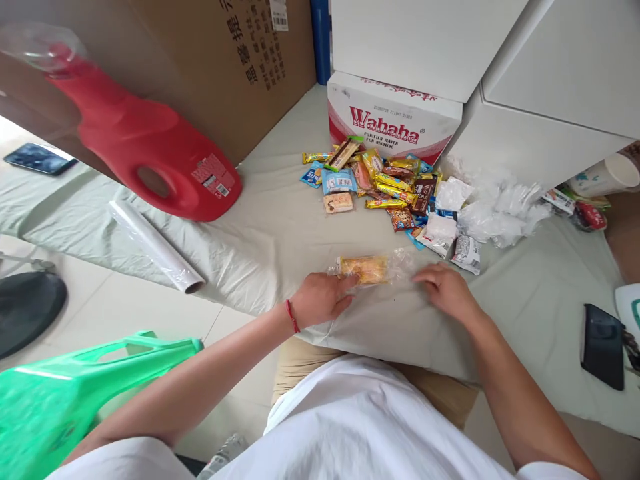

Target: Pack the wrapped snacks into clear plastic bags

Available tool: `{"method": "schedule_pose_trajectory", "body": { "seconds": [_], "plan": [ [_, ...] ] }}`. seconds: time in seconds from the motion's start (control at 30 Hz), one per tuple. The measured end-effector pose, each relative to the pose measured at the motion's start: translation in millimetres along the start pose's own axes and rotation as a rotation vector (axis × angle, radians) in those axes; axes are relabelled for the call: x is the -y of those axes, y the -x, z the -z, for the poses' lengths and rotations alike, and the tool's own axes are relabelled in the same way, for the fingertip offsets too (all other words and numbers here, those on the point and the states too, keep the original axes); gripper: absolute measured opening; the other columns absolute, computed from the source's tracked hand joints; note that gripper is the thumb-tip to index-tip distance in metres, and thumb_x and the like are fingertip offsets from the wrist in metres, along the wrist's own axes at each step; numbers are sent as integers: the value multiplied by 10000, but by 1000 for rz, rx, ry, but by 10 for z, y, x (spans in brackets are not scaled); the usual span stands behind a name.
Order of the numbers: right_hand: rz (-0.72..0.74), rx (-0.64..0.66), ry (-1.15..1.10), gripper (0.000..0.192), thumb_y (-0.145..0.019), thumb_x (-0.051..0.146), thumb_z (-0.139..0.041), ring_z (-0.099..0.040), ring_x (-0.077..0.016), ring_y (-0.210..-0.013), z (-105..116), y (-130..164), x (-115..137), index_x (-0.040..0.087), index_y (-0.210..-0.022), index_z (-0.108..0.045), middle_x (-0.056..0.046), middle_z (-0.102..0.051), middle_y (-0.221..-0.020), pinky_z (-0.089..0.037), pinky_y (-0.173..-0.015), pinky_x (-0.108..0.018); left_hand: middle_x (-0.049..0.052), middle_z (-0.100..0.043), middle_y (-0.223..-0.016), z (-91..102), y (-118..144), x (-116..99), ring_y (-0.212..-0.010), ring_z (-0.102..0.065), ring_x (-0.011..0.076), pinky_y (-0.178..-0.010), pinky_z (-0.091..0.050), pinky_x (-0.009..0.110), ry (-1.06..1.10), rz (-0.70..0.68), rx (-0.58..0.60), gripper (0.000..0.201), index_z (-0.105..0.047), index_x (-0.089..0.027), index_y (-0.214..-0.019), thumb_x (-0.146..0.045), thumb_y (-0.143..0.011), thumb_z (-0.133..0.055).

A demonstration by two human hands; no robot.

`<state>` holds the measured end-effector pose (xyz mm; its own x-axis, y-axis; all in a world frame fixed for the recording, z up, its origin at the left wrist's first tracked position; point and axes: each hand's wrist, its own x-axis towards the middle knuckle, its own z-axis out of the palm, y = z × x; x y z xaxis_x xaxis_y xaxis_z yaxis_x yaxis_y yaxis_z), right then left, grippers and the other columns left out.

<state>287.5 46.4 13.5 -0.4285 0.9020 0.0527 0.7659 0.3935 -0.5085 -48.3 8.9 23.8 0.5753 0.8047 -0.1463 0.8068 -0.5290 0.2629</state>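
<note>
A yellow-orange snack bar [363,269] lies on the pale cloth-covered surface [270,227], partly wrapped in clear plastic film [403,262]. My left hand [320,298] rests on the bar's left end, fingers pressing it down. My right hand [445,288] lies just right of the bar, fingertips on the edge of the clear film. Behind them sits a heap of several wrapped snacks [375,180] in yellow, blue and brown packets.
A red jug [145,150] leans at the left beside a roll of clear film [155,247]. A Wahaha carton [395,120], white boxes [500,80] and a brown cardboard box [210,60] stand behind. Crumpled plastic [500,210], a black phone [603,345] and a green stool [60,393] are nearby.
</note>
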Motion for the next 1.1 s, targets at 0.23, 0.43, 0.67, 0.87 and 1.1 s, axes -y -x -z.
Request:
{"method": "schedule_pose_trajectory", "body": {
  "seconds": [0.23, 0.43, 0.67, 0.87, 1.1],
  "plan": [
    [-486, -120, -254, 546, -1014, 645, -384, -635, -244, -780, -139, -340, 70, 216, -932, -713, -79, -709, -805, -458, -729, -341, 72, -707, -777, 163, -49, -187, -667, -631, 204, -616, -388, 340, -23, 69, -164, 515, -733, -208, -984, -460, -1086, -295],
    [-343, -80, -215, 268, -843, 449, -623, -528, -182, -768, -323, -485, 195, 191, -787, -672, -43, -610, -820, -417, -728, -303, 100, -736, -1276, 173, -223, -265, -1275, -609, 290, -1001, -444, 458, -54, -66, -342, 299, -752, -216, -920, -249, -1041, -480],
    [-447, 3, -731, 326, -876, 562, -570, -542, -165, -609, -230, -356, 259, 240, -879, -524, 5, -587, -738, -436, -559, -287, 71, -691, -1429, 75, -311, -241, -1298, -636, 229, -1088, -427, 444, -83, -173, -286, 300, -737, -201, -1081, -140, -1044, -445],
    [-477, -99, -692, 289, -879, 525, -600, -439, -141, -484, -188, -420, 483, 243, -931, -569, 50, -509, -618, -350, -474, -269, 76, -672, -1457, 53, -310, -313, -1327, -624, 252, -1103, -419, 482, -121, -138, -260, 297, -730, -201, -1114, -141, -1042, -448],
    [-126, -75, 39, 335, -1053, 240, -387, -641, -229, -885, -531, -392, 1067, 172, -1184, -687, -117, -686, -1041, -505, -771, -325, 97, -718, -1354, 51, -298, -318, -1360, -588, 269, -1179, -377, 526, 29, -91, -273, 317, -716, -230, -1197, -143, -1005, -480]
  ]
}}
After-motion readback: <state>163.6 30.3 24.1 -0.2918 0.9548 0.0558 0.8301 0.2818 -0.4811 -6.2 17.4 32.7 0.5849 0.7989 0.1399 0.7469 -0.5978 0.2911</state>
